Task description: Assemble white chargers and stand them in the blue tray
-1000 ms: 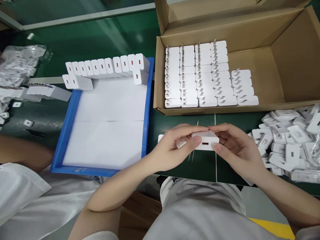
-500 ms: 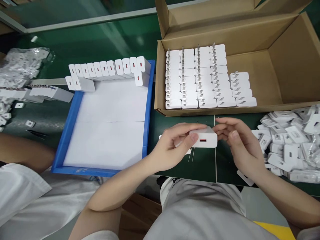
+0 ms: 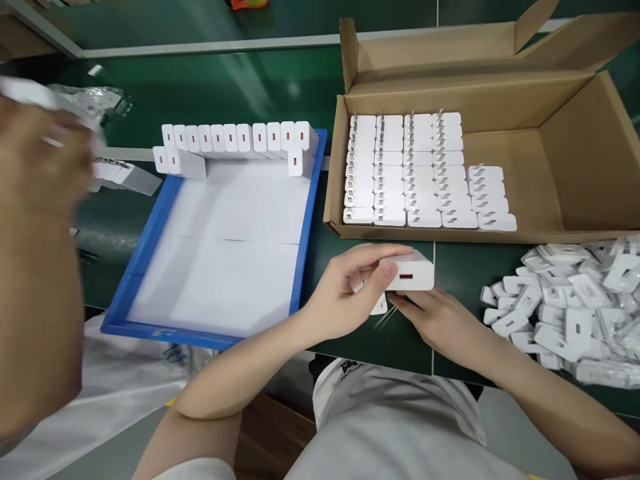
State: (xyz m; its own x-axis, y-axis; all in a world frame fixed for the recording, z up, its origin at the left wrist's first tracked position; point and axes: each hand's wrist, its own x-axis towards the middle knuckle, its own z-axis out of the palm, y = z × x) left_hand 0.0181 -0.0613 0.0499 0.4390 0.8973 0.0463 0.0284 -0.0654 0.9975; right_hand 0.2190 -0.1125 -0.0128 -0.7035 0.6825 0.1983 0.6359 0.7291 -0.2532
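My left hand (image 3: 353, 283) grips a white charger (image 3: 411, 273) with an orange USB port facing me, held just above the green table in front of the cardboard box (image 3: 575, 153). My right hand (image 3: 434, 319) lies underneath it, palm down, its fingers reaching under the charger toward a small white film piece (image 3: 379, 306) on the table; whether they pinch it is hidden. More white chargers (image 3: 235, 139) stand in a row along the far edge of the blue tray (image 3: 143, 250).
The cardboard box holds rows of white chargers (image 3: 405, 170) lying prongs up. A heap of white protective film pieces (image 3: 575, 307) lies at the right. Another person's blurred arm (image 3: 37, 267) fills the left edge. Plastic bags (image 3: 95, 100) lie at the far left.
My right hand let go of the charger's right end and slid underneath it toward the left. The other person's arm swung up into view at the left. The view shifted slightly.
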